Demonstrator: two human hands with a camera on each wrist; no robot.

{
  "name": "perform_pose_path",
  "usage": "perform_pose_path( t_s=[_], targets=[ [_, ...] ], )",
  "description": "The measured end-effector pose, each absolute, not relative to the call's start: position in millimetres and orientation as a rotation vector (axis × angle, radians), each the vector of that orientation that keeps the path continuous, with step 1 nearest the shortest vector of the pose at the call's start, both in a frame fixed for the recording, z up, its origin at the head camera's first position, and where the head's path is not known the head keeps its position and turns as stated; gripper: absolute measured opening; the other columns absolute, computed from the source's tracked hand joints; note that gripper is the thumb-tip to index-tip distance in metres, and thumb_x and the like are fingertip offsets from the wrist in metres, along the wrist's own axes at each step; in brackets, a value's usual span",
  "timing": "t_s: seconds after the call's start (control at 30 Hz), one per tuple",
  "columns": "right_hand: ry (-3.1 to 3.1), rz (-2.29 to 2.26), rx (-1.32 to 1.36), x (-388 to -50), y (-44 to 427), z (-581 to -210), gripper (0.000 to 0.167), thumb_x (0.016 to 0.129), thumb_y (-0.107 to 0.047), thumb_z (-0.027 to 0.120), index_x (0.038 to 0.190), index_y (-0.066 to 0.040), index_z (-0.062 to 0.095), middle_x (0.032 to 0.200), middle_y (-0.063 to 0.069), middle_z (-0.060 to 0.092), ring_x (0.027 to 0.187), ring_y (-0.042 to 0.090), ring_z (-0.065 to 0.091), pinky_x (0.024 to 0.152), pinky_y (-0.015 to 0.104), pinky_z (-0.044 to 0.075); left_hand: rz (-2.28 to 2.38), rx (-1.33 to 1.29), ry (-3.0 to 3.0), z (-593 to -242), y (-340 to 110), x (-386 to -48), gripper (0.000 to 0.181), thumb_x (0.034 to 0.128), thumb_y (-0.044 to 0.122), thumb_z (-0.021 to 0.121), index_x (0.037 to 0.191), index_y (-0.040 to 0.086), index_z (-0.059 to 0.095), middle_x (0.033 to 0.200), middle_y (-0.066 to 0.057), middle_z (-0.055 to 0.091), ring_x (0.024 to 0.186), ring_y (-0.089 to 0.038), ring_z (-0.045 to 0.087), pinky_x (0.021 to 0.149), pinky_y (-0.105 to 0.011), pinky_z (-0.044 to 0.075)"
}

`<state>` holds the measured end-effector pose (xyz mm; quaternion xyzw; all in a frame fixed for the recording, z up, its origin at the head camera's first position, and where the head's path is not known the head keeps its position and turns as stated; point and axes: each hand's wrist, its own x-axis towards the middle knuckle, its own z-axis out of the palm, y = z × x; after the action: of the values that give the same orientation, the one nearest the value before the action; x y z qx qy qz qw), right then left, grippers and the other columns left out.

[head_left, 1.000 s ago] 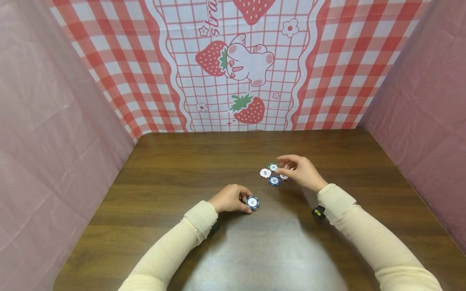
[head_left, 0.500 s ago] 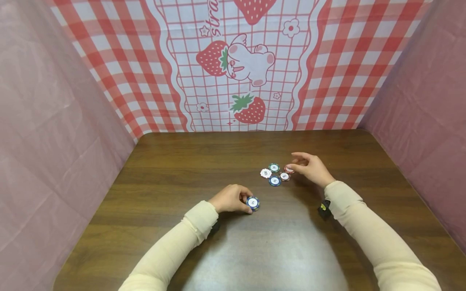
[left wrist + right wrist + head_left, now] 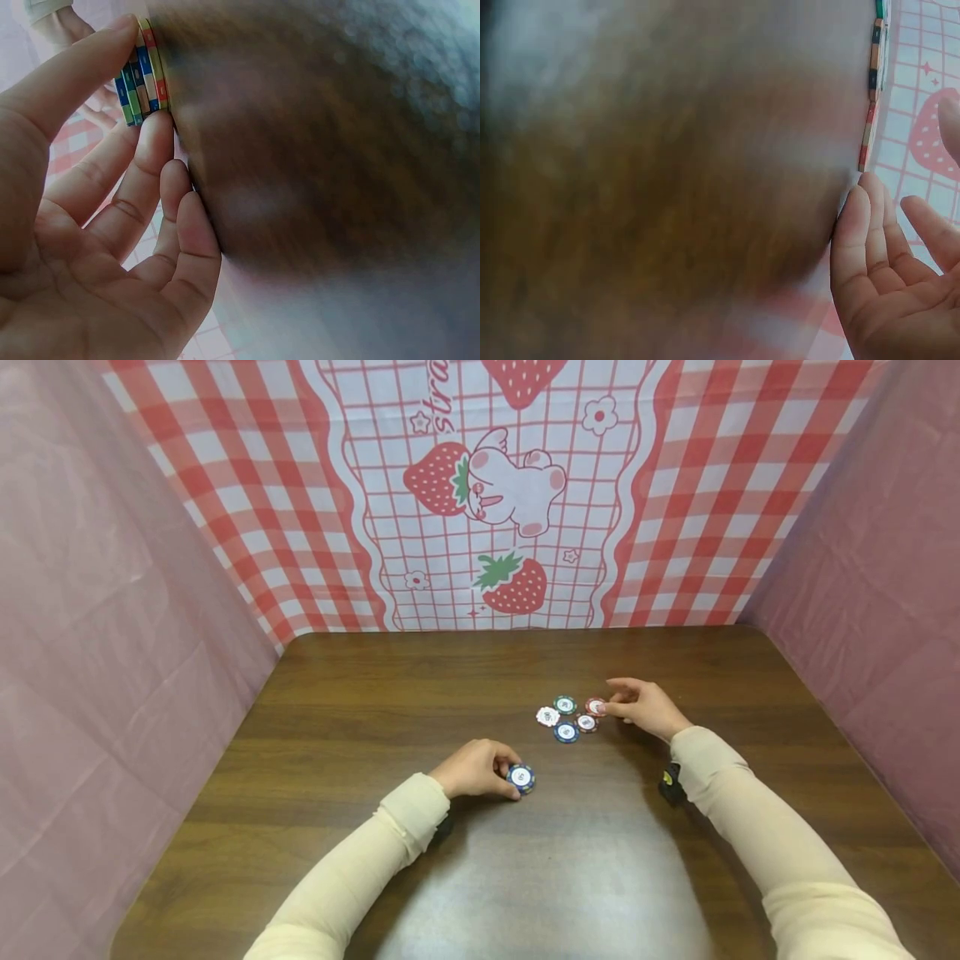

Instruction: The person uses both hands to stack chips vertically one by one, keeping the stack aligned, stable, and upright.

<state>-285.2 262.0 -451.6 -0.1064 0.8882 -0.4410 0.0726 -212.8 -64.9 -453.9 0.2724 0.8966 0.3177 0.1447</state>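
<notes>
Worktop (image 3: 300, 727) side edges well off, chip stack (image 3: 523, 778) pinched in my left hand (image 3: 472, 768), red chip (image 3: 595, 704) at my relaxed right hand (image 3: 648, 708)

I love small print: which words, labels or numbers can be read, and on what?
"stra": sideways on the strawberry-print backdrop, cut off by the picture's edge.
Poker chip stack in the left hand: top marking too small to read surely.
Five poker chips by the right hand: likewise too small.
</notes>
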Motion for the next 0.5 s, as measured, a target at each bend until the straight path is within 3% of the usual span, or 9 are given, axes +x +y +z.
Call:
perform_pose_path(
  t_s=[0.5],
  targets=[
    [2.675, -1.175, -0.294, -295.3, 262.8, -457.7, 0.063, 0.086, -0.021, 0.075, 0.138, 0.004, 0.049, 0.11, 0.02, 0.062, 0.091, 0.02, 0.056, 0.073, 0.023, 0.05, 0.905, 0.792, 2.591, -455.2, -64.7, -212.9, 0.036, 0.0695, 0.022, 0.088, 0.1, 0.011, 0.073, 0.076, 0.005, 0.061, 0.069, -0.003, 0.051, 0.066, -0.02, 0.042]
  ],
)
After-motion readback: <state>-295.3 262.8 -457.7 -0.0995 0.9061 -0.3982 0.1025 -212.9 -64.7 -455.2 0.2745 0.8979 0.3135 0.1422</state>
